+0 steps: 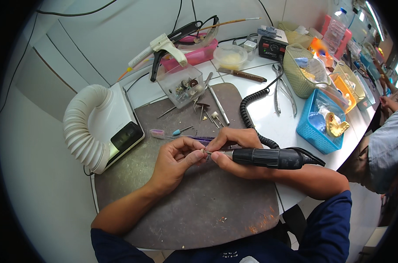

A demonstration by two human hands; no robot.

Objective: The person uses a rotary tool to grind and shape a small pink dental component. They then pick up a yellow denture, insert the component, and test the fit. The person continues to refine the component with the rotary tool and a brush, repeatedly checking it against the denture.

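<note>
My right hand (234, 151) grips a black rotary handpiece (262, 157) like a pen, its metal tip pointing left. My left hand (177, 160) pinches a tiny pale piece (203, 151) between thumb and forefinger, right at the tool's tip. Both hands hover over a dark grey work mat (199, 206). A black coiled cord (251, 114) runs from the handpiece back toward a black control box (272, 47).
A white dust extractor with a ribbed hose (98, 127) stands left. Loose burs (207, 115), a clear bur box (183, 85) and a dispensing gun (164, 48) lie behind. Pliers (280, 90), a woven basket (302, 70) and a blue basket (317, 127) sit right. Another person sits at the far right.
</note>
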